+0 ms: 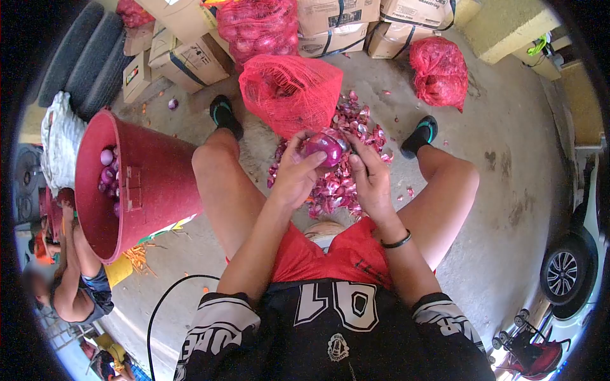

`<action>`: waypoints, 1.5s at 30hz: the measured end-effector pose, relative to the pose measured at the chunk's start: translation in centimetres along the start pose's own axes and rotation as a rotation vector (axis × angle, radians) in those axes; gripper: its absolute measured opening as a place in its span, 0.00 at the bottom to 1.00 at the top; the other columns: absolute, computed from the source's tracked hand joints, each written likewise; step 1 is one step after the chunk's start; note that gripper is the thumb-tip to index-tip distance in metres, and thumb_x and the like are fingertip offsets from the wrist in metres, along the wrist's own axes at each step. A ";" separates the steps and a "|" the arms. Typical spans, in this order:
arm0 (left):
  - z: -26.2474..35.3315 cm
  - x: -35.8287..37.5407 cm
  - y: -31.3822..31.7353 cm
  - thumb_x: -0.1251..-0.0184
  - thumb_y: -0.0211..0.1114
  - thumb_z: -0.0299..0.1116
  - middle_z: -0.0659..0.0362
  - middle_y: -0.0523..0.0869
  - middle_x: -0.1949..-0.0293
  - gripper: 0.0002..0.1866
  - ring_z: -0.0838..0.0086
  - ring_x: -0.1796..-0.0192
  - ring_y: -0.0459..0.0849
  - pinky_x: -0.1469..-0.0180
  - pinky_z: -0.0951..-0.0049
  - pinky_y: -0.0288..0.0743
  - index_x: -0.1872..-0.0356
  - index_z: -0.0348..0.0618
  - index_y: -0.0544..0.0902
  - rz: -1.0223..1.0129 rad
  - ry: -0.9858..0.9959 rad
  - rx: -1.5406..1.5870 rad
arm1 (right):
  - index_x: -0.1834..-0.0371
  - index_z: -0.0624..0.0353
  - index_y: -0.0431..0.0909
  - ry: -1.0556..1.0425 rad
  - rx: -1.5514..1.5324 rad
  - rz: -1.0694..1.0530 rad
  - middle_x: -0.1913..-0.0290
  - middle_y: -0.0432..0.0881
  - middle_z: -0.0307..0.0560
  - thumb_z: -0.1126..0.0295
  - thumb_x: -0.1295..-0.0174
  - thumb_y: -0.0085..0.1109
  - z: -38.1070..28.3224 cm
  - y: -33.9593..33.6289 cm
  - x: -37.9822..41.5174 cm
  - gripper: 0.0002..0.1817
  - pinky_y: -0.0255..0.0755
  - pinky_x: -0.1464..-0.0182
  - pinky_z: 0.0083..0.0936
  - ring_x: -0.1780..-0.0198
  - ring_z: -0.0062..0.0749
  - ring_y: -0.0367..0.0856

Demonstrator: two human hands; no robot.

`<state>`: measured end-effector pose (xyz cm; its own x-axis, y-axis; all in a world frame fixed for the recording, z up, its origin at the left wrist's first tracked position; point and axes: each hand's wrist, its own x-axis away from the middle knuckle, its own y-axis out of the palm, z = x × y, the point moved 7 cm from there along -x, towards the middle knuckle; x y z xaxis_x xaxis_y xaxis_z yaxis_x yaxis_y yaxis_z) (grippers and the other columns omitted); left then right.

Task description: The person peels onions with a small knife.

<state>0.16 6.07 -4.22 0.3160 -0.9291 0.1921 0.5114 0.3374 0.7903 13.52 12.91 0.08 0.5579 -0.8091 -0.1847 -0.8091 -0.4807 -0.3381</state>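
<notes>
My left hand [298,170] is wrapped round a shiny purple onion [325,150], thumb across its front. On the onion's right side, my right hand [368,166] has its fingers bent close to it; whether they hold a small tool is too unclear to tell. Beneath both hands a heap of red onion skins [337,187] covers the floor between my legs. Just beyond my hands stands an open red mesh sack [289,89], with dark contents partly visible through the net.
A large red tub [155,184] with onions inside stands at left. Cardboard boxes [190,63] and full onion sacks [257,28] line the back. Another sack [438,71] lies at back right. Other people [79,273] sit at far left; a car wheel [562,273] is at right.
</notes>
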 end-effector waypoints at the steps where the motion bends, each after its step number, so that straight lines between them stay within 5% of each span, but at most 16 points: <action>1: -0.1 0.1 0.0 0.37 0.64 0.19 0.53 0.80 0.45 0.26 0.63 0.45 0.83 0.44 0.57 0.81 0.39 0.45 0.67 -0.021 -0.025 0.038 | 0.36 0.61 0.74 0.057 -0.020 0.012 0.56 0.82 0.54 0.73 0.30 0.53 0.5 -0.3 0.0 0.19 0.73 0.51 0.31 0.59 0.37 0.80; 7: 0.0 0.5 0.3 0.39 0.66 0.19 0.54 0.80 0.45 0.27 0.66 0.46 0.83 0.45 0.62 0.80 0.39 0.43 0.69 -0.063 -0.095 -0.028 | 0.32 0.67 0.69 0.249 -0.291 0.195 0.39 0.79 0.51 0.68 0.25 0.49 2.1 -3.4 -0.9 0.22 0.65 0.36 0.26 0.39 0.30 0.75; 12: 0.1 -0.1 -1.7 0.42 0.70 0.19 0.56 0.81 0.48 0.28 0.72 0.48 0.82 0.44 0.70 0.77 0.41 0.41 0.70 0.078 0.017 -0.280 | 0.31 0.68 0.66 0.006 0.020 0.026 0.33 0.73 0.57 0.67 0.26 0.50 0.7 -2.6 -0.9 0.24 0.66 0.34 0.31 0.34 0.38 0.74; 17: 1.3 0.0 -0.8 0.43 0.72 0.19 0.57 0.82 0.50 0.26 0.73 0.49 0.82 0.43 0.71 0.77 0.45 0.40 0.70 0.102 0.059 -0.275 | 0.30 0.68 0.63 -0.164 0.192 -0.183 0.39 0.75 0.66 0.71 0.33 0.57 -1.5 0.6 0.8 0.29 0.72 0.40 0.39 0.40 0.57 0.77; 32: 1.5 0.1 -1.1 0.44 0.73 0.20 0.58 0.80 0.51 0.27 0.74 0.48 0.81 0.43 0.71 0.77 0.44 0.39 0.71 0.090 0.067 -0.311 | 0.33 0.59 0.71 -0.053 0.236 -0.229 0.62 0.79 0.57 0.73 0.33 0.55 -2.1 1.0 0.5 0.24 0.74 0.55 0.39 0.63 0.50 0.79; 35: 1.4 0.1 -1.1 0.44 0.73 0.19 0.57 0.80 0.50 0.27 0.74 0.47 0.80 0.43 0.71 0.77 0.44 0.39 0.71 0.080 0.051 -0.314 | 0.36 0.61 0.74 -0.105 0.083 -0.097 0.60 0.80 0.58 0.74 0.33 0.55 -1.1 0.5 0.3 0.21 0.75 0.53 0.36 0.61 0.48 0.81; 45: 1.7 0.2 -0.8 0.43 0.71 0.19 0.58 0.81 0.52 0.25 0.74 0.50 0.82 0.45 0.72 0.78 0.45 0.40 0.71 0.094 0.072 -0.286 | 0.24 0.55 0.56 -0.207 0.155 -0.176 0.50 0.79 0.61 0.74 0.32 0.54 -2.5 1.2 0.8 0.33 0.75 0.48 0.40 0.53 0.55 0.80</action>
<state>-1.51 5.37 -3.83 0.4234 -0.8819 0.2072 0.6780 0.4602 0.5732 12.56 10.85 1.80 0.7252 -0.6248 -0.2894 -0.6681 -0.5367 -0.5154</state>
